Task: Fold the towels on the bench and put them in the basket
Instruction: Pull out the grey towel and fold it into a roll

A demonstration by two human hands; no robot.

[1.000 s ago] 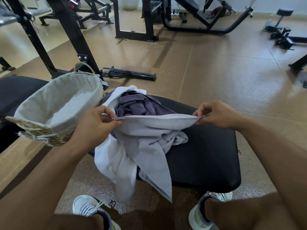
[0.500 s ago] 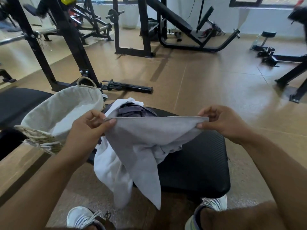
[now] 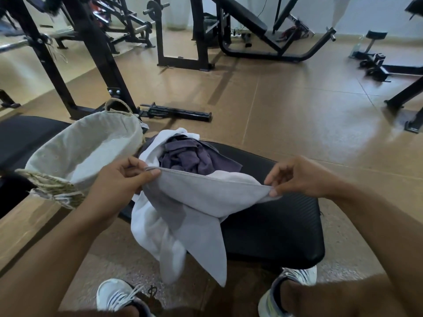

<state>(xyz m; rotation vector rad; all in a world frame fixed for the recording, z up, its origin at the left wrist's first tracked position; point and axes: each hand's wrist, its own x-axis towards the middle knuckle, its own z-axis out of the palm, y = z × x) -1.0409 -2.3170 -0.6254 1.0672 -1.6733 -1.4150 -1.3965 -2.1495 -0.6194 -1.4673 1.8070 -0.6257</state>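
A light grey towel is stretched along its top edge between my two hands above the black bench. My left hand pinches its left corner and my right hand pinches the edge further right. The towel's lower corner hangs down past the bench's front. Under it lie a white towel and a crumpled dark purple towel. A woven basket with a pale cloth lining stands to the left, holding no towels.
Black gym frames and an incline bench stand on the brown tiled floor behind. A black bar part lies on the floor beyond the bench. My shoes show below.
The camera has tilted up a little. My right hand has slid along the towel's top edge and lowered, so the edge now slopes down to the right. The left hand keeps its grip.
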